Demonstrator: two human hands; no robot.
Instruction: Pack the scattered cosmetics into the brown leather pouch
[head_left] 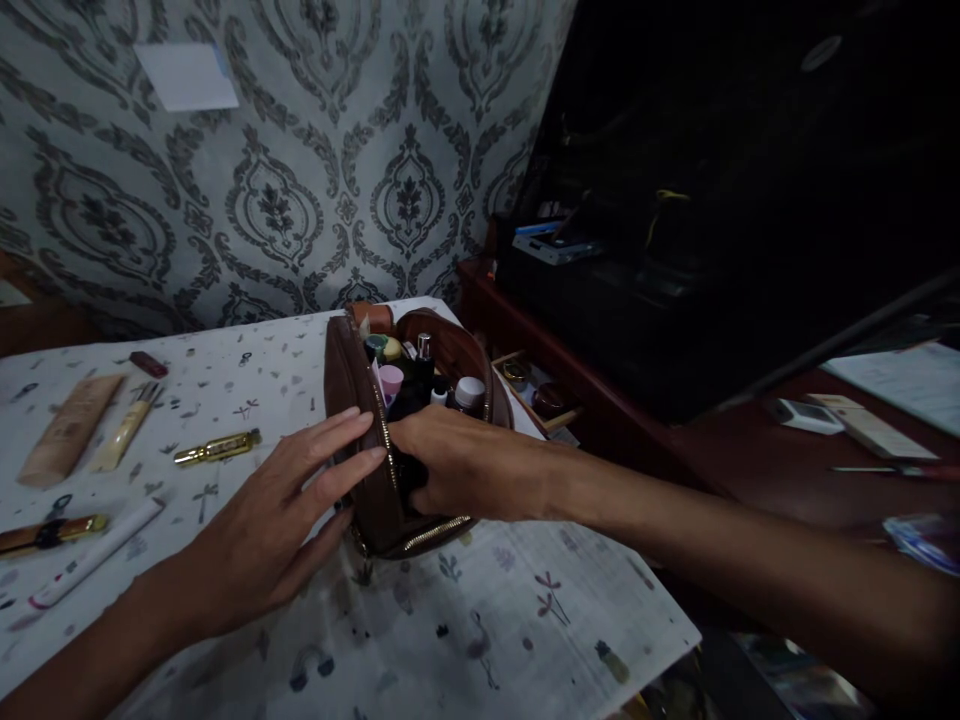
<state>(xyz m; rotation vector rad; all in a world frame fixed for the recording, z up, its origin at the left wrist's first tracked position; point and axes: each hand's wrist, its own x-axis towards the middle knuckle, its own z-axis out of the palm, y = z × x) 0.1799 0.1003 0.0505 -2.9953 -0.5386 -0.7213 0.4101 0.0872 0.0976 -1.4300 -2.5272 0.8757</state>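
A brown zip-up makeup bag point(360, 480) stands unzipped on the patterned cloth, packed with small bottles and jars. My left hand point(277, 510) lies against its near left side, fingers stretched and spread, two fingertips on the zip edge. My right hand point(465, 460) reaches down inside the bag; its fingers are mostly hidden, so what they hold cannot be seen. Around that hand show a pink-capped item point(390, 379), a dark bottle with a silvery top point(424, 365) and a white-lidded jar point(469, 392).
Left of the bag lie a beige tube point(71, 428), a slim cream tube point(129, 425), a gold tube point(216, 448), a white pen-like stick point(97, 555) and a dark red stick point(148, 363). At right stand a large black screen point(735, 200) and an open drawer point(559, 418).
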